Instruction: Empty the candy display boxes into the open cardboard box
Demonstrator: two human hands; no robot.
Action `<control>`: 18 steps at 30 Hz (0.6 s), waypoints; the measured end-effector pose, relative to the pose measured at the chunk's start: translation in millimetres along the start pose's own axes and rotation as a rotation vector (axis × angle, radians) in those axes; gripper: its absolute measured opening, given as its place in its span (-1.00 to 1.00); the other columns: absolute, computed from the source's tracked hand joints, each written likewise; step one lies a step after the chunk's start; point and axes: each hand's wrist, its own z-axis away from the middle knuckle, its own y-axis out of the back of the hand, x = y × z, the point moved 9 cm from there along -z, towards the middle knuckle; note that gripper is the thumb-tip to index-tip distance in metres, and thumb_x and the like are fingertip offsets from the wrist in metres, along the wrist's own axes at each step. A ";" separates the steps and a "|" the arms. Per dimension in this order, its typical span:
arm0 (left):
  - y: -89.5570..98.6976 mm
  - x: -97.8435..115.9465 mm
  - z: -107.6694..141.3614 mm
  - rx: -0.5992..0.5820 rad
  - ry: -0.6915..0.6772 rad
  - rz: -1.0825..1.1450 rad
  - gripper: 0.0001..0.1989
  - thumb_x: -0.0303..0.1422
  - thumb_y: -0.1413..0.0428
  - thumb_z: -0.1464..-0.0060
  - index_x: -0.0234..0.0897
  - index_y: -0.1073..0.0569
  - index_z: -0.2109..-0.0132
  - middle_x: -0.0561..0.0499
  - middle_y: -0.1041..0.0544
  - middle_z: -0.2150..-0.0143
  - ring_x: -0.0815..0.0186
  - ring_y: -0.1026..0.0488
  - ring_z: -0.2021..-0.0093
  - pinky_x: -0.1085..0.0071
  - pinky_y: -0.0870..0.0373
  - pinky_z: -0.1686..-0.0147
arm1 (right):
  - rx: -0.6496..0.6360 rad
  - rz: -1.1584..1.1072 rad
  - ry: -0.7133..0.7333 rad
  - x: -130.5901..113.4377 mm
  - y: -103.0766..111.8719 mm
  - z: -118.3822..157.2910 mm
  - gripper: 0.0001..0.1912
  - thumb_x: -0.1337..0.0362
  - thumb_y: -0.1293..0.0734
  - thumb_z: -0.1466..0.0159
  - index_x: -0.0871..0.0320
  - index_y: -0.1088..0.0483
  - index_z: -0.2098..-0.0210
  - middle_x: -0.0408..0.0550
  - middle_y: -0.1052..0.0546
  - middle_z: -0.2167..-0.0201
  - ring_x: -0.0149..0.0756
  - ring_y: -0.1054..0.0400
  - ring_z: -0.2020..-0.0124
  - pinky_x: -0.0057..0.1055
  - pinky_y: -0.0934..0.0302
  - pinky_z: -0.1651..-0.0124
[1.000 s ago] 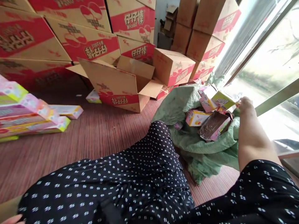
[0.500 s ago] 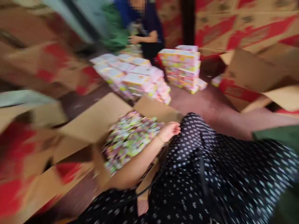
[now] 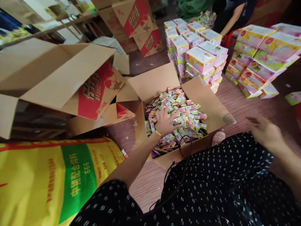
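Note:
My left hand (image 3: 166, 121) reaches over a heap of small stick sachets (image 3: 185, 110), fingers spread and holding nothing. The sachets, pink, green and white, fill an open cardboard box (image 3: 156, 75) in front of my knees, its flaps folded outward. Whether the fingertips press into the heap I cannot tell. On the right, my right hand (image 3: 265, 131) hovers above my dotted black clothing (image 3: 218, 163), somewhat blurred. Its thumb and fingers are apart, with nothing visible between them. A thin black cord (image 3: 181, 147) hangs in front of me over the near box edge.
Stacked printed cartons (image 3: 199, 58) stand beyond the box, with another stack (image 3: 261, 59) to the right. A large open carton (image 3: 70, 81) and a yellow sack (image 3: 35, 179) lie left. A co-worker's arm (image 3: 232, 18) shows at the back.
The view has swung left and sharpened. My left hand has moved from beside my knee to above the sachets, its fingers now spread. My right hand has come into view.

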 end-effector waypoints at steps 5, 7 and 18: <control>-65.6 16.8 -58.7 -0.320 -0.053 0.014 -0.14 0.26 -0.17 -0.02 0.19 -0.24 -0.41 -0.08 0.06 -0.56 -0.38 0.33 -0.52 -0.50 0.42 -0.32 | -0.246 0.156 -0.029 -89.3 -89.0 -43.2 -0.33 0.14 -0.27 -0.37 0.22 -0.16 -0.41 0.25 -0.16 -0.41 0.27 -0.02 -0.41 0.13 -0.16 -0.26; -79.6 -20.0 -67.9 -0.348 0.088 0.064 -0.14 0.29 -0.13 -0.04 0.19 -0.23 -0.42 -0.09 0.08 -0.57 -0.39 0.30 -0.52 -0.54 0.32 -0.30 | -0.288 0.222 0.000 -94.3 -112.5 -53.7 -0.25 0.09 -0.25 -0.39 0.33 -0.05 -0.45 0.35 -0.16 -0.40 0.23 -0.03 -0.41 0.11 -0.11 -0.31; -108.5 -152.2 -91.2 -0.301 0.368 0.209 -0.21 0.14 -0.13 -0.16 -0.11 -0.28 -0.42 -0.15 0.00 -0.53 -0.03 0.01 -0.51 0.07 -0.01 -0.46 | -0.536 0.254 0.227 -180.3 -170.2 -23.3 -0.13 -0.08 -0.29 -0.35 0.00 0.10 -0.52 0.18 0.02 -0.50 0.21 0.08 -0.45 0.25 -0.11 -0.28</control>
